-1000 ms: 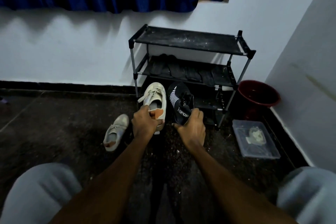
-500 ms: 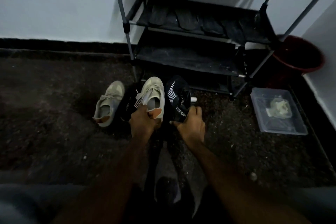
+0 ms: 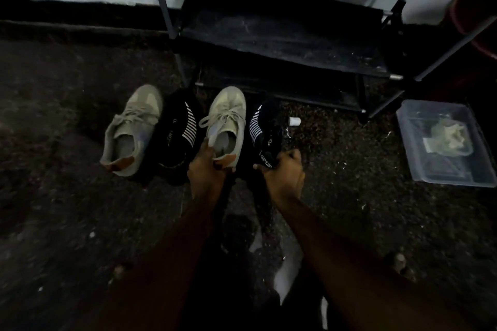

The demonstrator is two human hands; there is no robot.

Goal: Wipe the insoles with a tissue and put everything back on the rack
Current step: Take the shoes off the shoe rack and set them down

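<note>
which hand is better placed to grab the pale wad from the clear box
Right. The clear box with the pale wad lies on the floor to the right of the right hand; the left hand must cross over. Both are busy: right grips the black shoe, left the beige shoe.

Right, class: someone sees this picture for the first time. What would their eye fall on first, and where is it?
The hands, at centre: the left hand grips the heel of a beige shoe, and the right hand holds a black shoe, both in front of the rack. A second beige shoe and a second black shoe lie side by side on the floor to the left. A clear tub sits at the right.
</note>
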